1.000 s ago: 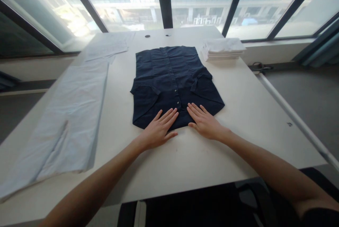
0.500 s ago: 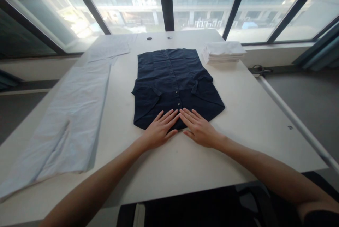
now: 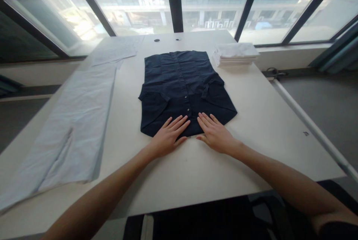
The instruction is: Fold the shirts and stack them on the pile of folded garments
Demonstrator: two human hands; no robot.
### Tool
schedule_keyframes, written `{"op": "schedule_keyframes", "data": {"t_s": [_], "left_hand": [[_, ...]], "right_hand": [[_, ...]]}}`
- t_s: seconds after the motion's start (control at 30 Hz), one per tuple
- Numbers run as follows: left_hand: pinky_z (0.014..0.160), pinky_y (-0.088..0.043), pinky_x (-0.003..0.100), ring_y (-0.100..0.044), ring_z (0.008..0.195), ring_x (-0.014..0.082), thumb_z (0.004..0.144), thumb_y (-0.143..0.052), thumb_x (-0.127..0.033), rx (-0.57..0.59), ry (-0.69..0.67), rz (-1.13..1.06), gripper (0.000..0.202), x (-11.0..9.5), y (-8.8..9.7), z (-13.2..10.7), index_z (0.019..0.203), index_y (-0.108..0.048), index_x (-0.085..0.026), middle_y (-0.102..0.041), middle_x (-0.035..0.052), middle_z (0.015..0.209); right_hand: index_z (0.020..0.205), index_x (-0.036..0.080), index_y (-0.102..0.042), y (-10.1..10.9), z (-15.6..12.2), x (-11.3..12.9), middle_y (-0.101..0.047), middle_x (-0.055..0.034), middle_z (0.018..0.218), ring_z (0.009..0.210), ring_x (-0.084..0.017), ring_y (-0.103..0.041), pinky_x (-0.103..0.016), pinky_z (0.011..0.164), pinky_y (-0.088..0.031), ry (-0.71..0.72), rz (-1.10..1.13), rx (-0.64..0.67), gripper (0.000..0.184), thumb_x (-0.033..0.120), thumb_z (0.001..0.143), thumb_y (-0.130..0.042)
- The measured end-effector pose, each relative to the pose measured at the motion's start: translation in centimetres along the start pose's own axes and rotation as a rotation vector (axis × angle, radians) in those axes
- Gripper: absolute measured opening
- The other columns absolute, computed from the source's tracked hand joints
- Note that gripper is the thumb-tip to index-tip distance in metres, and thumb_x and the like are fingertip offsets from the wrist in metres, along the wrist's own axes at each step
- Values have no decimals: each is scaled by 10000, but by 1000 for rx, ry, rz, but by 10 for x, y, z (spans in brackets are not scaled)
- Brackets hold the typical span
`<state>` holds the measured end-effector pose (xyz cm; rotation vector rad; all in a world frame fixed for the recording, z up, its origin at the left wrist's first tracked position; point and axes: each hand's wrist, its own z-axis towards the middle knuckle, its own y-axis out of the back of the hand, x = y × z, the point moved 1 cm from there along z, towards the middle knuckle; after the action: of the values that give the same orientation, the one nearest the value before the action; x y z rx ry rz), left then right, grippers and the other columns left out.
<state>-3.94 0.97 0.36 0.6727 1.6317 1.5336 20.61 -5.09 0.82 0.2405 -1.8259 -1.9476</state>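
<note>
At the near edge of the dark shirt (image 3: 165, 74), my left hand (image 3: 168, 137) and right hand (image 3: 217, 135) lie flat, gripping nothing. Probably I am smoothing; next move needs light, even pressure.

1. Left hand (image 3: 168, 137): bare, with slender fingers; the left forearm (image 3: 120, 184) is bare too.
2. Right hand (image 3: 216, 135): bare and slender-fingered; the right forearm (image 3: 268, 169) is uncovered.
3. Short, dark sleeve (image 3: 339, 230) on the right arm, off the near edge of the desk (image 3: 195, 180).
</note>
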Motion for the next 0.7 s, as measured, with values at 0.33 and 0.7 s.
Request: {"op": "schedule_keyframes", "data": {"t_s": [0.33, 0.7], "left_hand": [[1303, -174, 520, -224, 1595, 251, 1076, -362, -556, -12, -2, 16, 656, 0, 0, -1, 1663, -243, -288, -264, 32, 1713], [1302, -186, 508, -225, 1594, 247, 1073, -374, -558, -25, -4, 9, 663, -1, -1, 0, 1659, -261, -270, -292, 45, 1704]], "right_hand": [[1538, 39, -481, 15, -2, 6, -433, -183, 1624, 1579, -282, -261, -516, 1306, -198, 17, 44, -206, 565, 366, 1088, -384], [1648, 112, -278, -14, -7, 25, -211, -171, 1710, 1603, -293, -143, -506, 1298, -223, 223, 99, 7, 796, 494, 1015, -575]]}}
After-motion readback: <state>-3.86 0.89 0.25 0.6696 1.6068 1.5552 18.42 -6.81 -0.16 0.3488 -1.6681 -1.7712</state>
